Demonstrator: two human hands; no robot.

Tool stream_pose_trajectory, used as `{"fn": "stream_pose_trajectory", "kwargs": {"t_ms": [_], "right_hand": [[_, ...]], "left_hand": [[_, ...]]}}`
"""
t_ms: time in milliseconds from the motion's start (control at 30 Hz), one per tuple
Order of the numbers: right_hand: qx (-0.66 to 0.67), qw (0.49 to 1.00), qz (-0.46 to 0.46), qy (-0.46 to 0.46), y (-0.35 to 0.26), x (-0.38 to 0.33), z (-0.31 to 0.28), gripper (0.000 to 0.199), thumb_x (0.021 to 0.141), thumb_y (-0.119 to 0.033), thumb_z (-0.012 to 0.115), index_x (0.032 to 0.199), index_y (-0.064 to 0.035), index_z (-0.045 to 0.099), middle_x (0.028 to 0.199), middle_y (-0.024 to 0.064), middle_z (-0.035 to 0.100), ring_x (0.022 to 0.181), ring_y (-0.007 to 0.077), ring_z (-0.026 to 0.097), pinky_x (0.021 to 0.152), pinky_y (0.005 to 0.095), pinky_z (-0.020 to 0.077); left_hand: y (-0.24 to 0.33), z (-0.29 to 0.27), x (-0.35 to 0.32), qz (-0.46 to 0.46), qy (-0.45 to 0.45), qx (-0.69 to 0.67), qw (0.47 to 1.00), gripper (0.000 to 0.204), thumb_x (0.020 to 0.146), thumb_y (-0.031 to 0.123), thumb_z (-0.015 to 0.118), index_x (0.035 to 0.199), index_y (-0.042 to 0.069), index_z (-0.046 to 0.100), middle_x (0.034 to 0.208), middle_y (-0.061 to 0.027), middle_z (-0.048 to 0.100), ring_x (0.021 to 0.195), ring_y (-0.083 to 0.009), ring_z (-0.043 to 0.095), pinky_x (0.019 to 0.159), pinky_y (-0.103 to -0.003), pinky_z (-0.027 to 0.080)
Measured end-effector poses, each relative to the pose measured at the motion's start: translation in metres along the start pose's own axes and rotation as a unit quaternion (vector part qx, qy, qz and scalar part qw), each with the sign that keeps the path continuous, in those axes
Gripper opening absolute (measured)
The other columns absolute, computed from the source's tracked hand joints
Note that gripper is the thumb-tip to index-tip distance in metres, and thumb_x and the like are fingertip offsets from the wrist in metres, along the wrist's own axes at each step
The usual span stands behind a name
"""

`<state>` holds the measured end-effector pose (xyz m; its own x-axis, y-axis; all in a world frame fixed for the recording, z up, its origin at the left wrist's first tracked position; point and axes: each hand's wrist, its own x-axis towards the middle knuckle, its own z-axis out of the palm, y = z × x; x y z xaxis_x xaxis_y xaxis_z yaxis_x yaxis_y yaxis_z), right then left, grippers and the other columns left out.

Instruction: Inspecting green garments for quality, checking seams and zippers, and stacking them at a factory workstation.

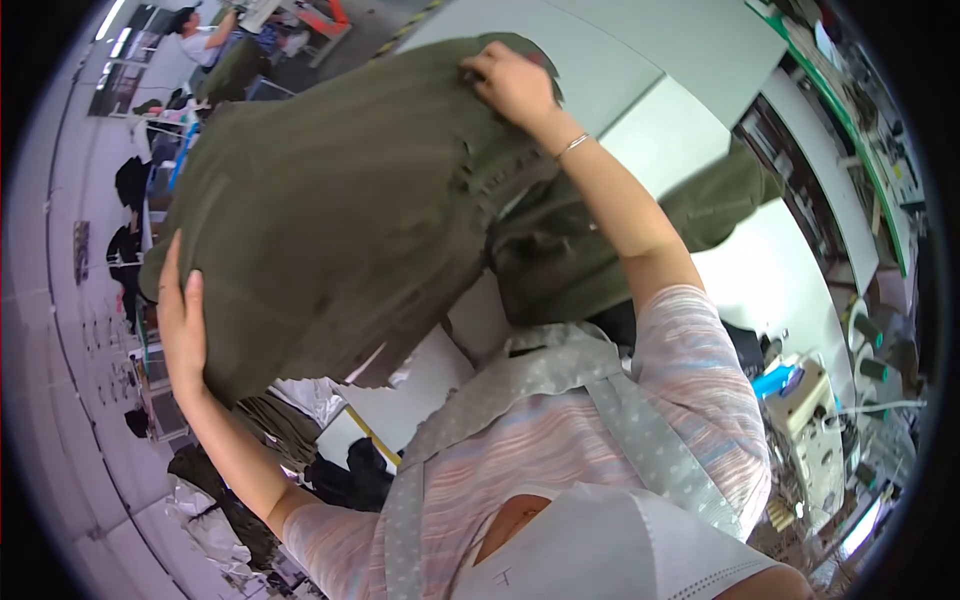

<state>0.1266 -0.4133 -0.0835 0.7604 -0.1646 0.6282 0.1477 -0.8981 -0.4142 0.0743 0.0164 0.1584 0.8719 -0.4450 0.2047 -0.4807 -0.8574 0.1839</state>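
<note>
A large olive-green garment is spread out in the air in front of me, between my two hands. My left hand holds its left edge, with two digits lying on the near face and the rest hidden. Higher up and to the right, my right hand grips the top of the cloth with bent fingers. A row of small slits or folds runs down the garment below my right hand. More olive-green cloth hangs under my right forearm and reaches onto the white table.
At the right stand a pale sewing machine and green thread cones. Dark cloth lies at the lower left near my left arm. Another person works at the far upper left. A green-edged table runs along the upper right.
</note>
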Motion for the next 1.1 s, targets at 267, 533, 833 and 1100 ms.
{"fn": "stream_pose_trajectory", "kwargs": {"t_ms": [267, 533, 833, 1100], "right_hand": [[0.244, 0.885, 0.375, 0.129, 0.081, -0.173, -0.086, 0.019, 0.090, -0.021, 0.059, 0.099, -0.0060, 0.066, 0.079, 0.0002, 0.063, 0.061, 0.0094, 0.051, 0.057, 0.0236, 0.0427], [0.370, 0.699, 0.579, 0.198, 0.034, -0.355, -0.123, 0.027, 0.100, -0.026, 0.043, 0.093, -0.0061, 0.061, 0.072, -0.0017, 0.058, 0.053, 0.0029, 0.038, 0.048, 0.0190, 0.0326], [0.314, 0.762, 0.545, 0.155, -0.013, -0.363, -0.161, 0.030, 0.101, -0.022, 0.038, 0.090, -0.0023, 0.058, 0.069, 0.0019, 0.059, 0.055, 0.0055, 0.044, 0.051, 0.0199, 0.0363], [0.374, 0.733, 0.552, 0.132, -0.055, -0.396, -0.162, 0.027, 0.101, -0.020, 0.040, 0.092, -0.0021, 0.057, 0.070, 0.0018, 0.057, 0.056, 0.0061, 0.044, 0.053, 0.0207, 0.0374]], "left_hand": [[0.025, -0.013, -0.001, 0.048, 0.044, 0.124, 0.990, 0.044, 0.097, 0.025, 0.046, 0.134, 0.001, 0.045, 0.136, -0.0162, 0.047, 0.128, -0.0282, 0.041, 0.107, -0.036, 0.029], [0.235, 0.217, -0.002, 0.362, -0.295, -0.254, 0.847, 0.039, 0.085, 0.018, 0.060, 0.120, 0.002, 0.055, 0.122, -0.0156, 0.056, 0.114, -0.0326, 0.052, 0.096, -0.038, 0.041], [0.382, 0.471, 0.001, 0.265, -0.324, -0.190, 0.888, 0.040, 0.087, 0.024, 0.059, 0.116, -0.003, 0.055, 0.114, -0.0234, 0.058, 0.109, -0.0382, 0.055, 0.091, -0.044, 0.045], [0.391, 0.474, 0.004, 0.001, -0.469, -0.530, 0.707, 0.026, 0.091, 0.025, 0.058, 0.092, -0.001, 0.061, 0.067, -0.0053, 0.059, 0.054, -0.0152, 0.053, 0.050, -0.031, 0.041]]}}
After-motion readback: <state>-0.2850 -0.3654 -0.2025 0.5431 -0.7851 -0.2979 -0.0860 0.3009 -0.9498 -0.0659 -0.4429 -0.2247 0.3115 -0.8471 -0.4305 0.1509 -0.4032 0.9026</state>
